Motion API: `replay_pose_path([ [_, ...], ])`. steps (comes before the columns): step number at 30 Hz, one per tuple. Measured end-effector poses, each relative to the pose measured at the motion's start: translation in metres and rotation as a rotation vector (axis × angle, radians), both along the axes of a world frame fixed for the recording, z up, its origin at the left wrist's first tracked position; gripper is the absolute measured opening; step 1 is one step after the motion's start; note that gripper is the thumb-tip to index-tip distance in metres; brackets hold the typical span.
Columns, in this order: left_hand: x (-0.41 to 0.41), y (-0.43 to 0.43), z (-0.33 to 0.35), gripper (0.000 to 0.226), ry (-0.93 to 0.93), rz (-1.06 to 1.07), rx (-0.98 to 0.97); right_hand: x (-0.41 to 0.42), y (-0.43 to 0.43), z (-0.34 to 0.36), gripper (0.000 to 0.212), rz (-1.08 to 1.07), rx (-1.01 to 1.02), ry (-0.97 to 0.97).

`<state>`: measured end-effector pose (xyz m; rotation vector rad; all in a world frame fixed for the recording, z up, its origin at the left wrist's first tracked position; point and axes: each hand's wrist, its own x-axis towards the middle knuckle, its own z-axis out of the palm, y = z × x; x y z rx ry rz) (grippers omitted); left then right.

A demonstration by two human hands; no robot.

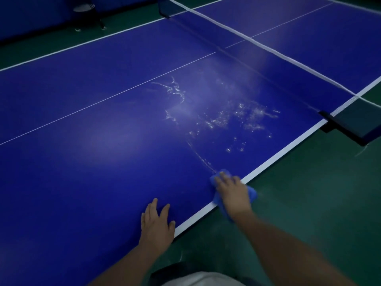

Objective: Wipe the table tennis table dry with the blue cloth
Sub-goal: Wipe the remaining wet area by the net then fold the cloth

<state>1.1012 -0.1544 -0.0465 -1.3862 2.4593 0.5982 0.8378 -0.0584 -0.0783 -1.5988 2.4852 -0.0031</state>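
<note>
The blue table tennis table point(92, 166) fills most of the view, its white side edge running from the lower middle to the right. Water droplets and streaks point(222, 116) glisten on it near the net, with a thin wet trail leading down to the blue cloth point(252, 194). The cloth lies bunched at the white edge, partly hanging over it. My right hand point(233, 193) presses flat on the cloth with fingers spread. My left hand point(156, 223) rests flat on the tabletop beside the edge, holding nothing.
The net point(268, 46) crosses the table at the upper right, its black clamp point(346, 126) jutting out over the side edge. Green floor point(309, 203) lies to the right. A dark stand point(86, 13) sits by the blue barrier at the far upper left.
</note>
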Motion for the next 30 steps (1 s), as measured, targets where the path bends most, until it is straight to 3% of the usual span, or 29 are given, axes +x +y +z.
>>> replay_pose_path([
  [4,-0.005,-0.005,-0.003,0.062,0.020,-0.031,-0.012,-0.075,0.023,0.040,0.045,-0.373,-0.066,0.091],
  [8,-0.019,-0.010,-0.008,0.062,0.061,-0.033,-0.001,-0.057,-0.012,0.038,0.049,-0.164,-0.033,0.130],
  [13,-0.022,-0.012,-0.013,0.066,0.129,0.046,0.029,0.087,-0.053,0.025,0.074,0.111,0.173,-0.167],
  [17,-0.009,-0.019,-0.012,0.068,0.173,0.013,0.086,0.093,-0.031,0.004,0.049,0.164,0.205,-0.117],
  [23,0.012,-0.022,0.003,0.066,0.154,0.043,0.082,-0.019,-0.025,0.047,0.055,-0.288,0.181,0.024],
  [27,0.019,-0.023,0.009,0.065,0.120,0.070,0.069,0.037,-0.065,0.049,0.056,-0.071,0.009,-0.050],
  [30,0.019,-0.028,0.010,0.061,0.191,0.180,0.127,0.114,-0.090,0.035,0.052,0.206,0.065,-0.131],
])
